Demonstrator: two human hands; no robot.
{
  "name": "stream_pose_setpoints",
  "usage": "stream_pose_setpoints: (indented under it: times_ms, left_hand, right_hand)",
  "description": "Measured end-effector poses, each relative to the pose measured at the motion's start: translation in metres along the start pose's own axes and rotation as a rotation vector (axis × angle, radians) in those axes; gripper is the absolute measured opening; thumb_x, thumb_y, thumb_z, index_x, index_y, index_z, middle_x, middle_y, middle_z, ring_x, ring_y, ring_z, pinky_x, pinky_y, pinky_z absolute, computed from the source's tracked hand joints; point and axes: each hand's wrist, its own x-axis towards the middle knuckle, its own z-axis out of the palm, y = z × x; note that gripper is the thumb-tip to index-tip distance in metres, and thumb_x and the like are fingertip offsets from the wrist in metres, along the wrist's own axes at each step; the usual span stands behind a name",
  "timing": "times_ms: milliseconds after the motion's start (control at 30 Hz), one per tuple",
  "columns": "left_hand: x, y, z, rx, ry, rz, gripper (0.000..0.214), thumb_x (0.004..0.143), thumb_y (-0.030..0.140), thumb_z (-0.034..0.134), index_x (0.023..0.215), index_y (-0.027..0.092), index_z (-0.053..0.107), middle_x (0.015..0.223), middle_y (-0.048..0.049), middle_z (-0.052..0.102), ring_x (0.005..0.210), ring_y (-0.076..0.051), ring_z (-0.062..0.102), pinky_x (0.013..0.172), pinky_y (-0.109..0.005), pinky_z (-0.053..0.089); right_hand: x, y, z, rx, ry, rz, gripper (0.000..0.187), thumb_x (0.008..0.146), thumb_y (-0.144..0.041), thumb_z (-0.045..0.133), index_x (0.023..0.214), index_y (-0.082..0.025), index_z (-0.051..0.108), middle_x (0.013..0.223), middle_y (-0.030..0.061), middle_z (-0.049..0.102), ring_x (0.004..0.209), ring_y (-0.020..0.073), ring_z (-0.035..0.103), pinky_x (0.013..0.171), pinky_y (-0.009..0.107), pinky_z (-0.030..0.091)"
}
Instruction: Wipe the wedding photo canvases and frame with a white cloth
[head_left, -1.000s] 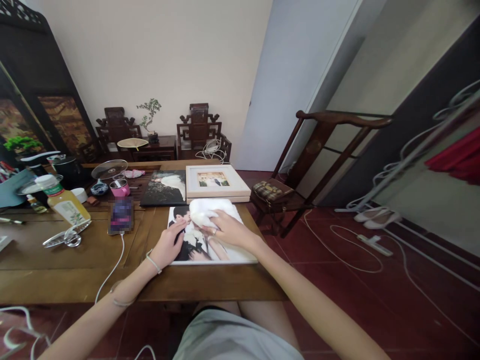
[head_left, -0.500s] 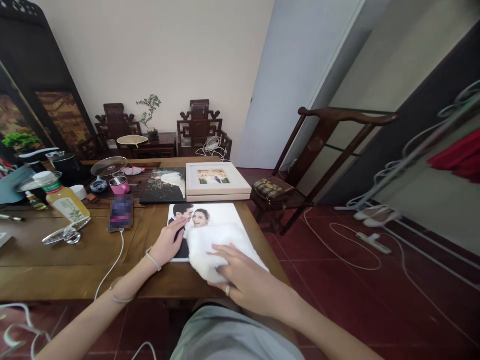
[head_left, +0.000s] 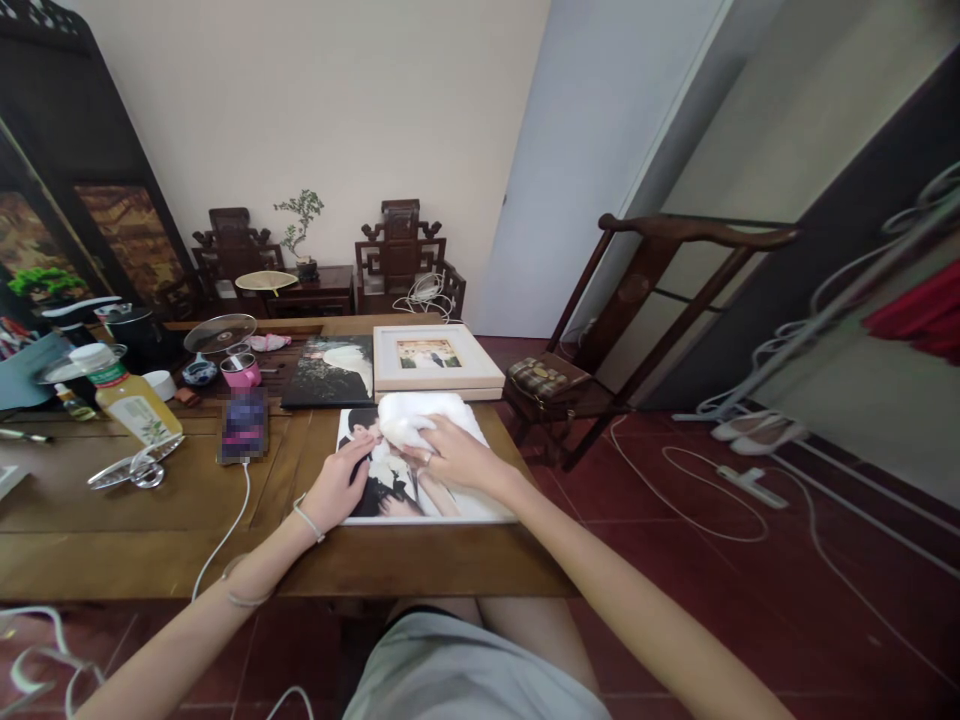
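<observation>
A large photo print [head_left: 397,490] of a couple lies flat on the wooden table [head_left: 150,520] in front of me. My right hand [head_left: 457,455] presses a white cloth [head_left: 409,418] onto the far part of the print, fingers closed on the cloth. Resting on the print's left edge, my left hand [head_left: 337,490] has its fingers flat and holds the print down.
Behind the print lie a dark photo canvas [head_left: 330,372] and a white framed photo [head_left: 431,360]. To the left are a phone [head_left: 242,428] on a white cable, a juice bottle [head_left: 131,405], a pink cup [head_left: 240,372] and scissors [head_left: 127,468]. A wooden chair [head_left: 600,340] stands right of the table.
My right hand slid the cloth down to the near edge of the print, then back up to its far part. My left hand stayed on the left edge.
</observation>
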Motion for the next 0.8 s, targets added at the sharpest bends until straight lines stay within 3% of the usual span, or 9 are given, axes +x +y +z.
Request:
stream_pose_setpoints:
  times_ms: [133,267,567,667,800]
  left_hand:
    - [0.000,0.001,-0.001,-0.012,-0.009,-0.001,0.039,0.088,0.018,0.040,0.123,0.015,0.058,0.130,-0.0090,0.057,0.127,-0.022,0.047,0.109,-0.042,0.035]
    - [0.000,-0.001,0.001,-0.003,0.004,0.000,0.038,0.088,0.017,0.041,0.121,0.016,0.059,0.129,-0.0092,0.058,0.124,-0.022,0.050,0.108,-0.042,0.037]
    - [0.001,0.005,-0.003,-0.011,-0.022,-0.008,0.040,0.088,0.017,0.039,0.124,0.016,0.057,0.131,-0.0082,0.056,0.126,-0.021,0.048,0.109,-0.042,0.036]
    - [0.001,0.004,-0.002,-0.011,-0.015,0.001,0.040,0.088,0.017,0.040,0.123,0.018,0.058,0.131,-0.0074,0.057,0.126,-0.021,0.048,0.108,-0.042,0.036]
    - [0.000,0.000,0.000,-0.001,-0.003,0.003,0.039,0.088,0.017,0.041,0.122,0.016,0.058,0.130,-0.0091,0.057,0.125,-0.022,0.049,0.108,-0.042,0.037]
  right_hand:
    - [0.001,-0.001,0.004,0.002,0.017,0.026,0.029,0.092,-0.027,0.044,0.101,-0.014,0.068,0.118,0.0148,0.061,0.115,0.0283,0.049,0.099,0.043,0.034]
    - [-0.021,-0.018,0.007,-0.028,-0.028,0.057,0.035,0.093,-0.032,0.043,0.102,-0.010,0.068,0.125,0.0207,0.056,0.125,0.0313,0.042,0.106,0.048,0.025]
    - [-0.087,-0.077,-0.025,0.118,-0.251,0.044,0.029,0.089,-0.036,0.051,0.096,-0.016,0.072,0.126,0.0170,0.057,0.125,0.0295,0.044,0.109,0.045,0.026]
    - [-0.085,-0.071,-0.026,0.120,-0.236,0.054,0.032,0.090,-0.037,0.048,0.098,-0.016,0.071,0.129,0.0164,0.054,0.124,0.0286,0.046,0.105,0.041,0.033]
    - [-0.057,-0.042,-0.016,0.056,-0.134,0.069,0.037,0.093,-0.038,0.043,0.103,-0.013,0.069,0.127,0.0173,0.055,0.118,0.0282,0.050,0.100,0.039,0.037]
